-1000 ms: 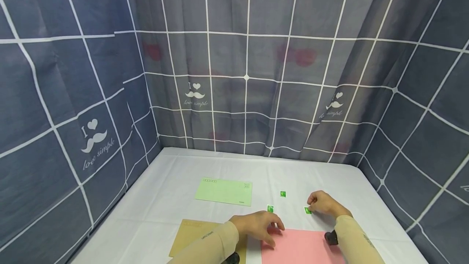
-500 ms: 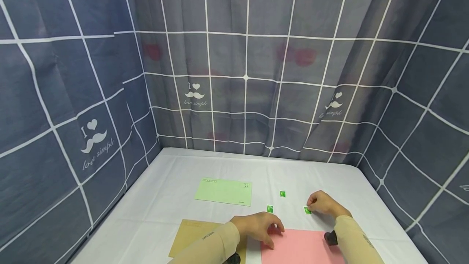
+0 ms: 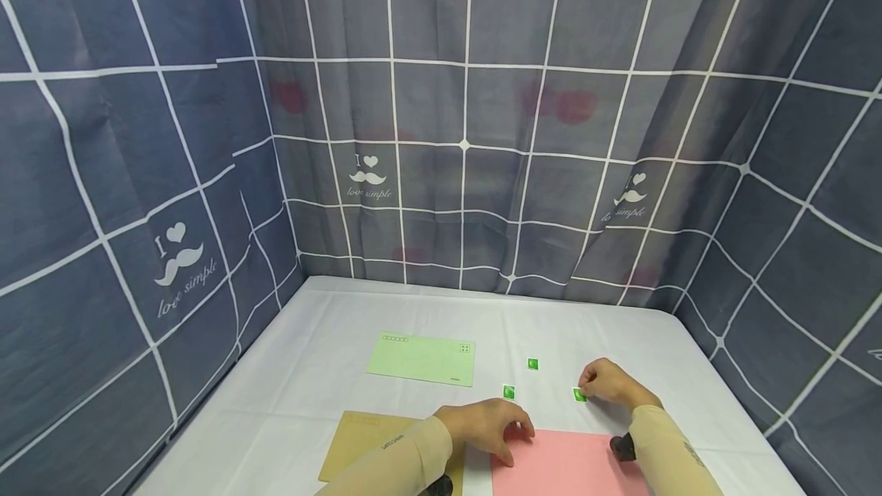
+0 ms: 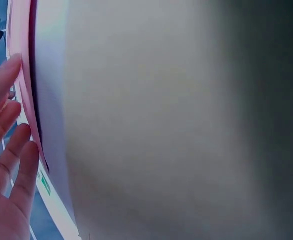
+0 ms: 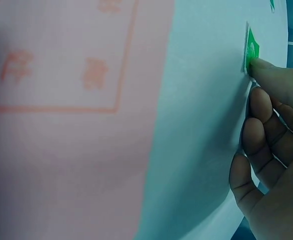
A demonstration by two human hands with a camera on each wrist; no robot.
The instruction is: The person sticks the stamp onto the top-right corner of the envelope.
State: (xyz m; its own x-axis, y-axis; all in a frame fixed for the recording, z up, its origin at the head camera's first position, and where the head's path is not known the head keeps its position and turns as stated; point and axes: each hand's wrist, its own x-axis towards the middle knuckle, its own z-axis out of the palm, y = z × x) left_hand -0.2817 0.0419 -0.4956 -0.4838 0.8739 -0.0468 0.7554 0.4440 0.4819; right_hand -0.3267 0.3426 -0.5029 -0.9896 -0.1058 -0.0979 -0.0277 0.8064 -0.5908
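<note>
My right hand [image 3: 584, 390] has its fingers curled, and the fingertips pinch the edge of a small green stamp [image 3: 579, 395] on the white table. In the right wrist view the stamp [image 5: 251, 49] stands slightly tilted up under a fingertip [image 5: 266, 70]. With fingers straight, my left hand [image 3: 517, 441] rests on the upper left corner of a pink envelope [image 3: 572, 469]. The left wrist view shows those fingers [image 4: 9, 150] beside the pink envelope's edge [image 4: 22, 95]. Two more green stamps [image 3: 508, 392] [image 3: 532, 363] lie loose between the hands and further back.
A light green envelope [image 3: 422, 359] lies flat at mid-table. A brown envelope [image 3: 361, 442] lies at the near left, partly under my left sleeve. Grey checked curtains [image 3: 462, 144] wall in the white table [image 3: 331, 312] on three sides.
</note>
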